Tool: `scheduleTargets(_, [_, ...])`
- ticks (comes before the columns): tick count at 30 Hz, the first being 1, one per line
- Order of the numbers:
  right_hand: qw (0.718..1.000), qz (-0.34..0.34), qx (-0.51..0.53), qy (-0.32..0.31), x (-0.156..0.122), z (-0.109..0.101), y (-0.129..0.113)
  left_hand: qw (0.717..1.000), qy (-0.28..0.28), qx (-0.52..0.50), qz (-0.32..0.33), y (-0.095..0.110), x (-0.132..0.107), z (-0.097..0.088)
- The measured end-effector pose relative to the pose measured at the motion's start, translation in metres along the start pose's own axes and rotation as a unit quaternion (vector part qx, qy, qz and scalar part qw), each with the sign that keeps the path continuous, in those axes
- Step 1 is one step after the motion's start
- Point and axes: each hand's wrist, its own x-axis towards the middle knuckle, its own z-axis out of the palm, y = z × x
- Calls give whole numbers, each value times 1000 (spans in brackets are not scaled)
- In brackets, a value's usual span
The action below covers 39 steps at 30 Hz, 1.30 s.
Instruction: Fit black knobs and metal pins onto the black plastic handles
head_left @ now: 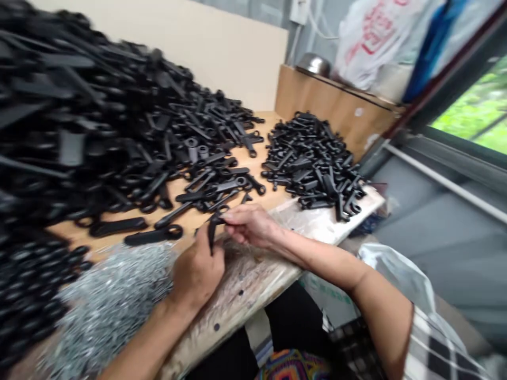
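My left hand (197,272) and my right hand (250,224) meet at the near edge of a wooden table (273,198). Both pinch one black plastic handle-shaped part (213,231), which stands nearly upright between them. The left hand's fingers curl round its lower end. The right hand's fingertips close on its top. A big heap of the same black parts (99,126) fills the left and far side of the table. A smaller pile of black parts (312,163) lies to the right.
A mound of small silvery metal pieces (106,301) lies just left of my left hand. Clear plastic film (253,279) covers the table's near edge. A cardboard box (332,105) with a steel bowl (315,64) stands behind. A window (479,111) is on the right.
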Motion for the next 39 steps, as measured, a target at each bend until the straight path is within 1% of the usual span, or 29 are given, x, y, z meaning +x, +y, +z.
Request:
scheduleTargets(1, [1000,-6,-1,-3,1,-2,0,1000,-5,-11,-3,0,2,0])
scheduleTargets(3, [999,-30,-32,14,0,-2,1,999,-25,-36,-10,0,5,-1])
scheduleTargets(5, [995,-53,-83,30,-7,-1,-1,995,-72,-68,-21,0,4,-1])
scheduleTargets(7, [990,-69,-114,42,-19,-2,-7,986,-120,-116,-16,0,1,-1])
scheduleTargets(8, [988,-84,-121,50,-26,-6,-13,981,-129,-145,0,0,0,0])
scheduleTargets(10, [978,-139,-130,89,-43,-21,-33,974,-114,-190,39,-2,-1,3])
scheduleTargets(11, [967,-176,-139,122,-52,-32,-47,973,-96,-202,55,-4,-1,4])
scheduleTargets(13, [931,-248,-169,205,-74,-60,-80,975,-59,-204,72,-7,0,6])
scheduleTargets(15, [876,-318,-206,299,-98,-92,-113,977,-27,-189,91,-9,1,6])
scheduleTargets(16, [847,-341,-224,340,-110,-108,-127,978,-15,-180,107,-10,2,7])
scheduleTargets(18, [806,-347,-255,406,-134,-136,-145,977,0,-158,144,-12,2,8])
scheduleTargets(19, [793,-342,-271,424,-145,-147,-148,976,9,-148,161,-12,2,9])
scheduleTargets(21, [781,-324,-305,439,-164,-160,-145,973,24,-134,184,-13,1,11])
scheduleTargets(23, [775,-307,-341,434,-179,-163,-130,971,38,-122,201,-14,1,12])
scheduleTargets(25, [769,-291,-387,417,-186,-157,-109,968,44,-108,223,-15,1,13])
scheduleTargets(26, [762,-283,-419,405,-187,-152,-98,965,48,-103,236,-15,1,13])
scheduleTargets(27, [748,-278,-459,390,-187,-147,-87,962,54,-98,248,-15,1,13])
scheduleTargets(28, [729,-277,-503,372,-186,-143,-77,960,60,-94,259,-14,1,13])
scheduleTargets(31, [652,-294,-621,321,-178,-135,-55,953,80,-79,281,-12,1,10])
scheduleTargets(33, [611,-309,-663,303,-168,-136,-50,948,92,-69,296,-10,1,8])
scheduleTargets(36, [573,-313,-689,316,-146,-143,-51,941,106,-65,315,-7,2,5])
scheduleTargets(39, [552,-268,-709,347,-120,-147,-55,943,102,-67,310,-6,2,2])
